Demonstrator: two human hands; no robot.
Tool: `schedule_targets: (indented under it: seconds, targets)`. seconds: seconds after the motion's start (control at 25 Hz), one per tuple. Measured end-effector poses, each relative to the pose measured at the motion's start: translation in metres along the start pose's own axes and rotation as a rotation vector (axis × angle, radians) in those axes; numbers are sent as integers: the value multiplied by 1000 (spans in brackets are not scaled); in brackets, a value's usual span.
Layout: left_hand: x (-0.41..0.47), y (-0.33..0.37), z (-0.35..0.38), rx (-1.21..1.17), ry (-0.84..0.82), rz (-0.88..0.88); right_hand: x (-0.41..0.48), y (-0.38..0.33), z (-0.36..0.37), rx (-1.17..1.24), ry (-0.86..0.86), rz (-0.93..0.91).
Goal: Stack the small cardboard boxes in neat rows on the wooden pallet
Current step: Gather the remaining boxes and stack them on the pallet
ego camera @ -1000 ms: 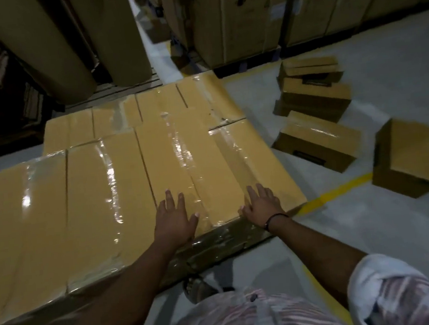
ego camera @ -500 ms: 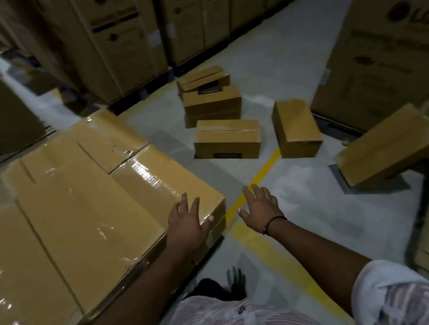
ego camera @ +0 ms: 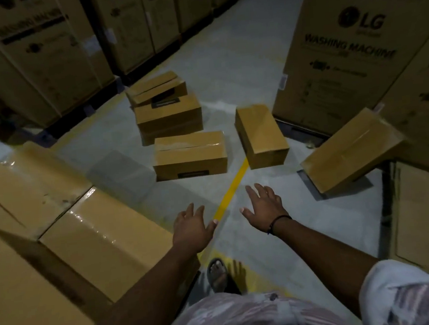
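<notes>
Taped cardboard boxes [ego camera: 97, 231] lie packed in rows at my left; the pallet under them is hidden. My left hand [ego camera: 191, 230] hovers just past their near right corner, fingers spread, holding nothing. My right hand [ego camera: 265, 207] is out over the floor, also spread and empty. Loose small boxes lie on the floor ahead: the nearest one flat [ego camera: 190, 155], one turned lengthwise [ego camera: 260, 134], two piled behind [ego camera: 168, 117], and one tilted [ego camera: 351, 151] at the right.
Tall washing-machine cartons [ego camera: 348, 42] stand at the right and along the back left [ego camera: 30, 54]. A yellow floor line [ego camera: 233, 190] runs between my hands toward the loose boxes. My sandalled foot [ego camera: 217, 273] is on the grey concrete floor.
My view has swung right from the stacked boxes toward the loose ones. Both hands have come off the stack's top and now hang over the floor.
</notes>
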State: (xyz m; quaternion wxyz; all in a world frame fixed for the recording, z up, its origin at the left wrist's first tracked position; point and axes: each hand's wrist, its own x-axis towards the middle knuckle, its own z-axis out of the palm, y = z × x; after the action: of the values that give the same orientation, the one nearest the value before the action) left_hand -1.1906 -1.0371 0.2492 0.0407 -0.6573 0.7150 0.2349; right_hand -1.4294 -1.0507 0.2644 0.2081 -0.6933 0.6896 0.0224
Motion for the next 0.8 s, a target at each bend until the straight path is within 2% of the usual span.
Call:
schedule_targets:
  seconds: [0.32,0.6,0.8]
  targets:
    - [127,6,-44,-56,-44,-42,137,12,-43,93,13,12]
    - [229,11,-66,-96,-64,-146,269,26,-61,107,-92,-41]
    - [322,17,-91,-159,-66,-287,389,40,-85,98,-187,-131]
